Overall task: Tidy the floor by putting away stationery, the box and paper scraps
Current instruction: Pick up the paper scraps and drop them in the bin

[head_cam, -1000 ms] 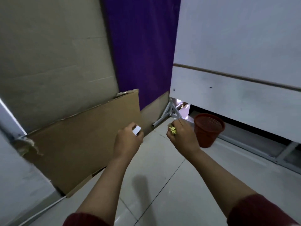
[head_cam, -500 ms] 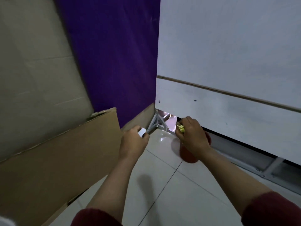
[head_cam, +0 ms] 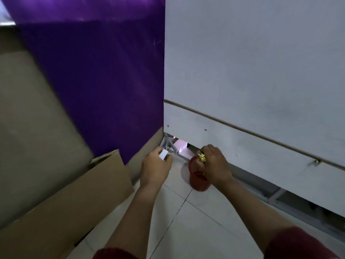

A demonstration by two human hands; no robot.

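Pale glossy floor tiles [head_cam: 196,221] run into a corner w/ a purple sheet [head_cam: 104,81], white wall panels [head_cam: 252,71] and brown cardboard [head_cam: 65,199] leaning at left. Only the head view to go by. Right hand [head_cam: 214,165] is pressed together round crumpled yellow paper scraps [head_cam: 201,157], held right over the red waste basket [head_cam: 197,181] standing on the floor by the wall. Left hand [head_cam: 156,169] pinches a small white block [head_cam: 163,154], poss. an eraser, can't tell for sure, just beside the basket. Scraps look featherlight, soft, crushable; best kept bunched in the fist so none flutter off. Block looks stiff and smooth-faced, so a fingertip pinch on its flat sides suits. Basket seems thin perforated plastic, round, prob. easy to tip.
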